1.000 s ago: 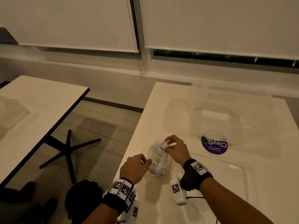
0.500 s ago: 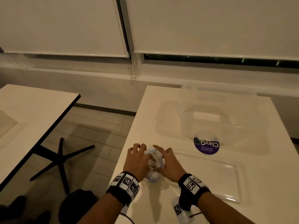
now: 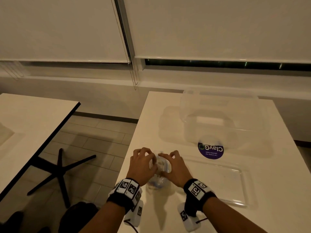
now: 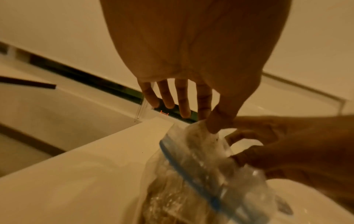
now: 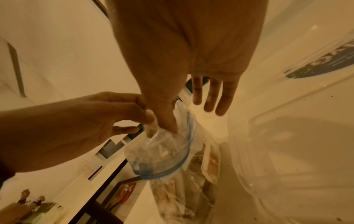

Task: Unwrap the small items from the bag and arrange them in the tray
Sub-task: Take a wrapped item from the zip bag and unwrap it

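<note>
Presently, the bag [image 3: 159,172] is held upright on the desk [image 3: 277,165], just left of the tray [image 3: 242,187]; its mouth is pinched by left hand [image 3: 142,165] and right hand [image 3: 175,167]. Risk: contents could be spilled if the thin plastic slips or tears.

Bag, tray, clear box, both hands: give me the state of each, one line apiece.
bag: clear, blue zip strip, mouth pulled open, wrapped items inside.
tray: clear, flat on the table, no items visible in it.
clear box: lidless, beyond the tray.
left hand: pinches the bag's top edge.
right hand: pinches the bag's top edge, other fingers spread.
</note>
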Action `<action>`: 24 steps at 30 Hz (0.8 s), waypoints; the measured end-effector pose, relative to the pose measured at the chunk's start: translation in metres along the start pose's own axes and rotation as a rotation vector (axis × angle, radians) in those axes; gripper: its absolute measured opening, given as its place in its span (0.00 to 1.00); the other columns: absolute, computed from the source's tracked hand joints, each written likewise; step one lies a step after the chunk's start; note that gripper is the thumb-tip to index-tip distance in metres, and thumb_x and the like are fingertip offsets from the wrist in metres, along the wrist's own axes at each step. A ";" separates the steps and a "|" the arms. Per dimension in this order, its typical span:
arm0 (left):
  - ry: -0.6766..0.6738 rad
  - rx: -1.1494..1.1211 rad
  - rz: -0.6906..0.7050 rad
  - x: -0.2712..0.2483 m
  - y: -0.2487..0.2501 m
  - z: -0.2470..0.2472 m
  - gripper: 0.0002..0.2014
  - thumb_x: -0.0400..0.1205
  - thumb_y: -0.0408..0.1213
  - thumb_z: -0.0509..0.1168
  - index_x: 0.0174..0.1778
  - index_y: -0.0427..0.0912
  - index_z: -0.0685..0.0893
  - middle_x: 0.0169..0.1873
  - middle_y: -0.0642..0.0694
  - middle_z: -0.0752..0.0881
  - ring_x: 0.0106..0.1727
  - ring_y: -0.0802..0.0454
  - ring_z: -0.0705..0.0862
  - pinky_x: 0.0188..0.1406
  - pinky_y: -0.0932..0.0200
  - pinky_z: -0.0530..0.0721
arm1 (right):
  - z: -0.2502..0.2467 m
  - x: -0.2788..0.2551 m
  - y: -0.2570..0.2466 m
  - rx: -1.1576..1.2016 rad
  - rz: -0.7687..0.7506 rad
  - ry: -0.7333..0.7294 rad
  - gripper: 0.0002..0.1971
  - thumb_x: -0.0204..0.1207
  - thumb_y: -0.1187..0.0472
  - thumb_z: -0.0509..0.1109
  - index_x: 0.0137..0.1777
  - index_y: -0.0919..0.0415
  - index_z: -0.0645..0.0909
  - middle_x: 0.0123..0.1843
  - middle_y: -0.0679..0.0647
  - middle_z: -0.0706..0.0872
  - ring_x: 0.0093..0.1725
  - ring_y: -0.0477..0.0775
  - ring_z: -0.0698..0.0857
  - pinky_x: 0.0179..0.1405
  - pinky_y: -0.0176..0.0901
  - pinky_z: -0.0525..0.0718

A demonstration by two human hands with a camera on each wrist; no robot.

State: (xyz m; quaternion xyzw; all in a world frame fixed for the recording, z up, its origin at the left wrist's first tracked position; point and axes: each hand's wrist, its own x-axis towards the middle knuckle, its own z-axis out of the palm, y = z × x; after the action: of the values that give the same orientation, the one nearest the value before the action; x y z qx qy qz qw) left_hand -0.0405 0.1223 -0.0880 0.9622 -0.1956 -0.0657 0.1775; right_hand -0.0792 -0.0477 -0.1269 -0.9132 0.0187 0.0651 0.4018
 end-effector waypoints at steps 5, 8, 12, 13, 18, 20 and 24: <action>-0.038 -0.544 -0.105 -0.002 0.000 -0.013 0.03 0.83 0.38 0.68 0.44 0.47 0.81 0.38 0.53 0.86 0.40 0.60 0.82 0.43 0.67 0.77 | -0.008 -0.005 -0.010 -0.067 -0.121 0.097 0.22 0.75 0.46 0.74 0.69 0.42 0.81 0.65 0.49 0.74 0.61 0.55 0.70 0.65 0.45 0.72; -0.024 -0.691 -0.158 0.000 -0.004 -0.015 0.05 0.84 0.35 0.69 0.44 0.50 0.82 0.34 0.53 0.87 0.32 0.64 0.83 0.35 0.71 0.78 | -0.009 -0.005 -0.012 -0.002 -0.123 0.134 0.14 0.77 0.49 0.73 0.60 0.50 0.86 0.59 0.48 0.80 0.59 0.52 0.71 0.60 0.43 0.73; -0.006 -0.950 -0.236 0.003 0.000 -0.019 0.03 0.84 0.33 0.70 0.51 0.45 0.85 0.38 0.46 0.90 0.41 0.53 0.89 0.37 0.62 0.84 | -0.016 -0.010 -0.017 0.191 -0.092 0.180 0.08 0.78 0.53 0.74 0.53 0.55 0.87 0.50 0.45 0.82 0.50 0.46 0.78 0.51 0.34 0.74; -0.020 -1.002 -0.242 0.004 0.006 -0.019 0.03 0.84 0.34 0.70 0.52 0.42 0.85 0.39 0.45 0.91 0.42 0.53 0.90 0.38 0.62 0.85 | -0.020 -0.013 -0.018 0.297 -0.067 0.190 0.05 0.78 0.55 0.75 0.51 0.55 0.86 0.47 0.46 0.85 0.46 0.45 0.82 0.48 0.32 0.76; -0.034 -0.974 -0.231 0.005 0.008 -0.020 0.03 0.84 0.38 0.71 0.48 0.43 0.89 0.37 0.49 0.91 0.39 0.57 0.89 0.42 0.59 0.84 | -0.028 -0.017 -0.018 0.541 0.004 0.152 0.04 0.78 0.55 0.75 0.45 0.55 0.87 0.41 0.51 0.92 0.40 0.51 0.91 0.46 0.46 0.88; -0.047 -0.877 -0.151 0.004 0.012 -0.024 0.03 0.83 0.40 0.71 0.47 0.46 0.90 0.37 0.52 0.92 0.39 0.61 0.88 0.42 0.65 0.83 | -0.030 -0.019 -0.016 0.554 0.000 0.130 0.06 0.77 0.57 0.77 0.52 0.55 0.87 0.48 0.49 0.91 0.46 0.50 0.90 0.48 0.43 0.89; -0.056 -0.634 -0.003 0.001 0.028 -0.033 0.03 0.83 0.41 0.71 0.49 0.51 0.91 0.42 0.56 0.92 0.45 0.65 0.88 0.48 0.72 0.83 | -0.038 -0.027 -0.017 0.628 -0.034 0.164 0.08 0.78 0.57 0.75 0.55 0.54 0.86 0.51 0.47 0.90 0.47 0.48 0.89 0.46 0.40 0.88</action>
State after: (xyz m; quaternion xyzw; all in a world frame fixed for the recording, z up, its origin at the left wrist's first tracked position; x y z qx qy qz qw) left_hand -0.0427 0.1081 -0.0470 0.8570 -0.1689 -0.1502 0.4632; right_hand -0.1004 -0.0641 -0.0855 -0.7470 0.0551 -0.0243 0.6621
